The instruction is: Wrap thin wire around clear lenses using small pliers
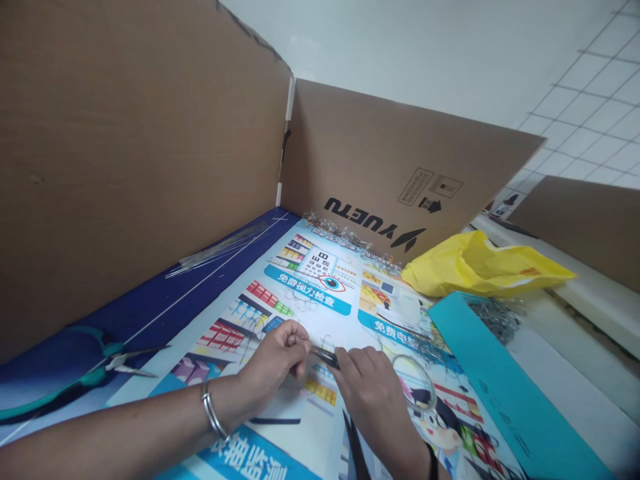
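Note:
My right hand (370,393) is closed around dark-handled pliers (326,357), whose jaws point left and one handle sticks out below the palm. Close to the jaw tips, my left hand (277,360) pinches with thumb and fingers. Thin wire (327,341) loops show near the jaws, but the piece between my left fingers is too small to make out. A round clear ring-shaped item (414,381) lies beside my right hand. Under both hands spreads a printed poster sheet (273,433).
Green-handled pliers (107,363) lie open at left. Straight wires (217,250) rest by the cardboard wall (140,173). Tangled bent wire pieces (345,233) line the back panel (400,167). At right are a yellow bag (480,267), a teal box (520,393) and a wire heap (497,320).

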Action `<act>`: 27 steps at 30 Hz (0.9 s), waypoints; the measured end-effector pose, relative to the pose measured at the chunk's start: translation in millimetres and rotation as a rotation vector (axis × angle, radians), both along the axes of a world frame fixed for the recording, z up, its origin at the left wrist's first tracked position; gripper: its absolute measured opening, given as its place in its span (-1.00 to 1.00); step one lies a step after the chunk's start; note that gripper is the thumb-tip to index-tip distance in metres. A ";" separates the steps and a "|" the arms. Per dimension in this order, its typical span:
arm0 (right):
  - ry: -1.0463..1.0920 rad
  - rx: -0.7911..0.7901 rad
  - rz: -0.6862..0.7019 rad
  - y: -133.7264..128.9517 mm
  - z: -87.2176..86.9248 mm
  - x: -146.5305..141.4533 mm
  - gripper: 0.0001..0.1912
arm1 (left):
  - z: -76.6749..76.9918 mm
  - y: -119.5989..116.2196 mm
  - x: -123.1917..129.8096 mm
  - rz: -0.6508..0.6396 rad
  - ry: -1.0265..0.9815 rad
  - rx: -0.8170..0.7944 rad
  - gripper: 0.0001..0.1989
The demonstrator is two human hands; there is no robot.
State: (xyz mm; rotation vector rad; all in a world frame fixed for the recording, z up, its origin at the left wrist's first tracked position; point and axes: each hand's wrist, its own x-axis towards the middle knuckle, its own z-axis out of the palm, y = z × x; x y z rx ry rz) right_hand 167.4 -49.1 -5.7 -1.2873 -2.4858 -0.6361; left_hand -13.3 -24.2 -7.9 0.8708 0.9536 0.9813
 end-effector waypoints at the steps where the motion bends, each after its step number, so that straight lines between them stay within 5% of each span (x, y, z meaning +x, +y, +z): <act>1: -0.002 0.004 0.000 -0.7 0.2 -0.2 -0.78 | 0.5 -0.4 0.2 0.004 -0.001 -0.002 -0.88; 27: 0.085 -0.041 0.044 5.1 1.1 3.4 -0.78 | -2.1 0.4 0.3 -0.029 -0.041 -0.034 -0.87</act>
